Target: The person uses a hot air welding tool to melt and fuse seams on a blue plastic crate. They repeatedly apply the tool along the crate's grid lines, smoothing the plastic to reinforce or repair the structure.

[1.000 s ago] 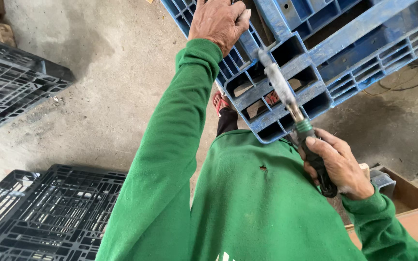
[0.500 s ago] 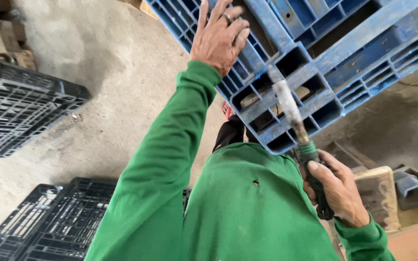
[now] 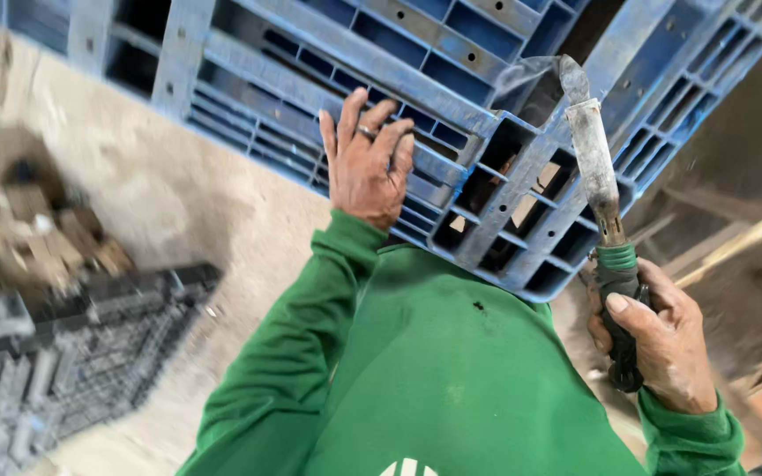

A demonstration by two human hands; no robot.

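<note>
Pressing flat against a blue plastic pallet, the person's left hand is open, fingers spread, with a ring on 1 finger. The pallet is tipped up on edge in front of the person, its grid of ribs and square openings facing them, and it reaches above and to both sides of that hand. The lower corner of the pallet sits just below and to the right of the left hand, close over the chest of the green sweatshirt.

The right hand is closed around the dark handle of a long tool. A green collar shows just above the thumb, and from there a flat, worn metal blade runs upward, away from the hand. Its bent tip lies against the pallet's ribs, up and to the right of the left hand, where a lighter, smeared patch shows on the blue plastic. The 2 hands are well apart, the right one lower and nearer the body.

Left of the left arm and below it, a dark grey pallet lies flat on the concrete floor, blurred. Right of the right hand there are wooden boards, also blurred.
</note>
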